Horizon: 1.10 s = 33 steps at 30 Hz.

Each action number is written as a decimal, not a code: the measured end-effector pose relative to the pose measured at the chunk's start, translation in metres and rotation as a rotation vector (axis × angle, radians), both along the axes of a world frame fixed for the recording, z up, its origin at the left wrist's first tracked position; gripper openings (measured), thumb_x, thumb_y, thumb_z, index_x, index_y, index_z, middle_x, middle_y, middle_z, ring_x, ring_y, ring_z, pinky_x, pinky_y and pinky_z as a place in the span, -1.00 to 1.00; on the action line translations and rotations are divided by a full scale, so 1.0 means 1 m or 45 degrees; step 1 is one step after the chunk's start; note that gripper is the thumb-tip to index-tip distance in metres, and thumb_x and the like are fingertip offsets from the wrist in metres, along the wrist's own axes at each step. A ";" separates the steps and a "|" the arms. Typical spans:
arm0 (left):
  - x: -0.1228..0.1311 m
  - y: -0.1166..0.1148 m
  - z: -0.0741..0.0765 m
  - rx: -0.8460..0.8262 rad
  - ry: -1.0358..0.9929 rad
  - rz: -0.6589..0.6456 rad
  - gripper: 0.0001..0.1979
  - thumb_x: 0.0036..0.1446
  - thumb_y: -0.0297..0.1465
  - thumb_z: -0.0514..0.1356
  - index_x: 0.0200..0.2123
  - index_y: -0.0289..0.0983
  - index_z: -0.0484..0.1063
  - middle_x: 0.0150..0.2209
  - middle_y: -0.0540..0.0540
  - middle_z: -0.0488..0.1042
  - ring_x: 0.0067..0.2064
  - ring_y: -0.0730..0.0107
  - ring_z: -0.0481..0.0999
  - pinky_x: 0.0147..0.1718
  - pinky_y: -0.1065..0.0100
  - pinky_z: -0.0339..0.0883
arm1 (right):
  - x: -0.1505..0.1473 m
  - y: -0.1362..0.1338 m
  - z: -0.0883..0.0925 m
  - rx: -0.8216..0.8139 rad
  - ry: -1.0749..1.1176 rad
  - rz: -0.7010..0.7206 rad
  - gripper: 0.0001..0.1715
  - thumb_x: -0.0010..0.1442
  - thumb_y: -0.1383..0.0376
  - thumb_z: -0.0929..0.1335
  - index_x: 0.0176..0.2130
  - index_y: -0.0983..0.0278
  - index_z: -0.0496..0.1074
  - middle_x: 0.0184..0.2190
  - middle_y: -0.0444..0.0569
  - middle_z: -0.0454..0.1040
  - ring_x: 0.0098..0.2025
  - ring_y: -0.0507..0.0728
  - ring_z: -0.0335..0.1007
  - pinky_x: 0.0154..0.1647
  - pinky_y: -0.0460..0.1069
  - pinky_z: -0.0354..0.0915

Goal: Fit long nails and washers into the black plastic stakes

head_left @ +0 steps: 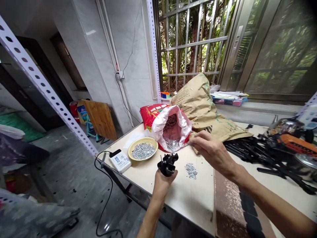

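My left hand [163, 183] is closed around an upright bundle of black plastic parts [167, 164] above the table's near side. A thin metal pin seems to stick up at the bundle's left edge. My right hand [211, 152] is raised to the right of it, fingertips pinched together beside the mouth of a red and white sack [185, 120]. Whatever those fingertips hold, if anything, is too small to make out. Inside the sack lie brownish pieces and shiny metal pins [172, 144]. Between my hands, a small pile of silvery bits [191, 171] lies on the table.
A yellow bowl [156, 150] of small metal pieces stands at left, beside a white device [120, 162] with a black cable. Behind the red sack leans a large brown sack [198, 99]. Long black parts [244, 150] and metal pots [307, 165] crowd the right side.
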<state>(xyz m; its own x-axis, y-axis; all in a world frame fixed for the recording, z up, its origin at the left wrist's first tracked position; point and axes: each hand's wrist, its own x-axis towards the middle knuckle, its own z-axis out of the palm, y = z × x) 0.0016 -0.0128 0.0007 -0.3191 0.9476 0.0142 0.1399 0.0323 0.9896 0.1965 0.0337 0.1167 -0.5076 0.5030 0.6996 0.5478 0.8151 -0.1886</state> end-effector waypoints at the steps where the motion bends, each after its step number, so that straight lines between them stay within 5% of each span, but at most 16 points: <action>1: 0.001 0.000 -0.001 0.023 0.078 0.010 -0.84 -0.22 -0.42 0.28 -0.47 -0.34 0.46 -0.52 -0.04 0.49 -0.44 0.35 0.46 -0.42 0.38 0.30 | 0.000 -0.003 0.005 0.031 -0.072 -0.010 -0.79 0.29 0.33 0.22 -0.22 0.22 0.43 -0.30 -0.04 0.34 -0.25 0.08 0.27 -0.24 -0.04 0.20; 12: 0.015 -0.006 0.008 0.151 0.399 -0.025 -0.81 -0.12 -0.40 0.22 -0.34 -0.27 0.44 -0.44 -0.02 0.55 -0.39 0.29 0.49 -0.41 0.38 0.28 | -0.004 -0.011 0.015 0.072 -0.525 0.149 -0.82 0.27 0.40 0.24 -0.27 0.24 0.43 -0.29 -0.01 0.35 -0.21 0.11 0.23 -0.15 0.03 0.17; 15: 0.013 -0.002 0.004 0.128 0.307 0.034 -0.80 -0.14 -0.40 0.23 -0.35 -0.29 0.44 -0.45 -0.04 0.55 -0.41 0.27 0.50 -0.41 0.37 0.31 | -0.010 0.004 0.007 -0.094 -0.364 0.300 -0.73 0.27 0.42 0.23 -0.05 0.24 0.37 -0.23 -0.01 0.37 -0.22 0.07 0.27 -0.20 -0.04 0.21; 19: 0.002 -0.004 0.006 0.144 0.105 0.155 -0.67 -0.20 -0.42 0.27 -0.25 -0.32 0.45 -0.36 -0.11 0.59 -0.32 0.20 0.55 -0.32 0.33 0.38 | -0.020 0.046 -0.031 -0.337 -0.076 0.167 -0.75 0.28 0.36 0.22 -0.06 0.29 0.37 -0.20 0.00 0.39 -0.20 0.05 0.32 -0.17 -0.07 0.23; 22: -0.007 -0.006 0.013 0.178 0.131 0.239 -0.67 -0.20 -0.40 0.28 -0.26 -0.32 0.44 -0.33 -0.13 0.59 -0.27 0.18 0.56 -0.27 0.32 0.40 | -0.038 0.072 -0.077 -0.574 -0.233 -0.147 -0.81 0.24 0.34 0.25 -0.29 0.31 0.45 -0.29 -0.02 0.42 -0.24 0.05 0.34 -0.23 -0.09 0.21; 26: -0.010 -0.001 0.016 0.171 0.104 0.269 -0.63 -0.26 -0.39 0.29 -0.27 -0.32 0.45 -0.34 -0.13 0.60 -0.30 0.17 0.57 -0.33 0.32 0.42 | -0.072 0.085 -0.126 -0.715 -0.389 -0.350 -0.80 0.20 0.35 0.26 -0.34 0.34 0.46 -0.30 0.04 0.45 -0.27 0.10 0.37 -0.30 -0.08 0.19; 29: -0.007 0.005 0.011 0.179 0.036 0.213 -0.55 -0.28 -0.41 0.29 -0.19 -0.31 0.44 -0.30 -0.12 0.59 -0.27 0.20 0.57 -0.31 0.34 0.42 | -0.092 0.090 -0.141 -0.770 -0.455 -0.450 -0.78 0.20 0.40 0.22 -0.28 0.38 0.44 -0.25 0.16 0.45 -0.26 0.17 0.40 -0.31 -0.03 0.19; 33: -0.009 0.010 0.007 0.001 -0.068 0.250 -0.72 -0.25 -0.39 0.32 -0.37 -0.34 0.44 -0.48 -0.06 0.53 -0.44 0.32 0.52 -0.42 0.38 0.39 | -0.096 0.092 -0.145 -0.795 -0.506 -0.445 -0.68 0.16 0.52 0.17 -0.15 0.39 0.40 -0.17 0.23 0.45 -0.16 0.20 0.38 -0.22 0.00 0.21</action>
<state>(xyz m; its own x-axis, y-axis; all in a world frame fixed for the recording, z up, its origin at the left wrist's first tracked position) -0.0076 -0.0029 0.0078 -0.4977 0.8673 -0.0070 0.0781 0.0528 0.9955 0.1000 0.1254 -0.0283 -0.4004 0.9155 0.0392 0.8723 0.3939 -0.2896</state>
